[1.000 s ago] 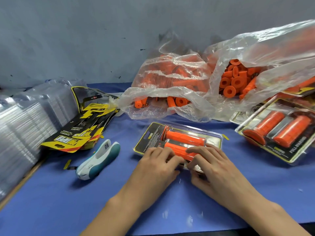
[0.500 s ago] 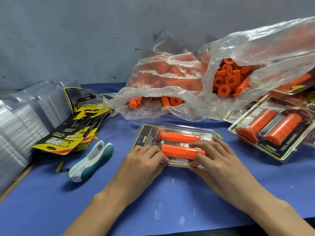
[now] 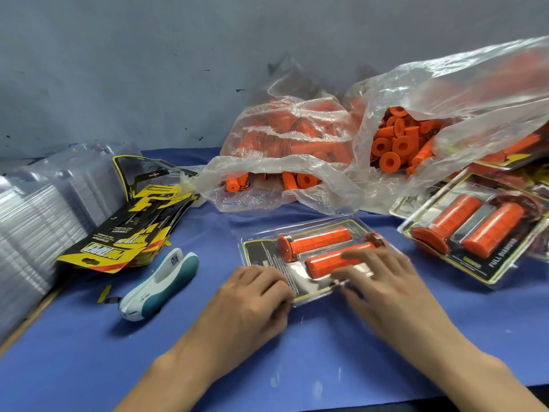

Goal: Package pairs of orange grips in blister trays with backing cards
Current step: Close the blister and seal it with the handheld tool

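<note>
Pressing down with curled fingers on the near left corner of the blister tray (image 3: 315, 263): left hand (image 3: 252, 295), fingertips on the clear rim. Resting over the tray's near right part: right hand (image 3: 383, 281), fingers spread and nearly straight, tips blurred, touching the nearer orange grip (image 3: 332, 260). Lying side by side in the tray, on the blue cloth (image 3: 208, 367): two grips, the farther grip (image 3: 315, 242) uncovered. Far left: stacked clear trays (image 3: 32, 230); then backing cards (image 3: 130, 233) and a stapler (image 3: 160, 283). Behind: plastic bags of loose grips (image 3: 395, 141). Right, well apart: a finished pack (image 3: 475, 233).
</note>
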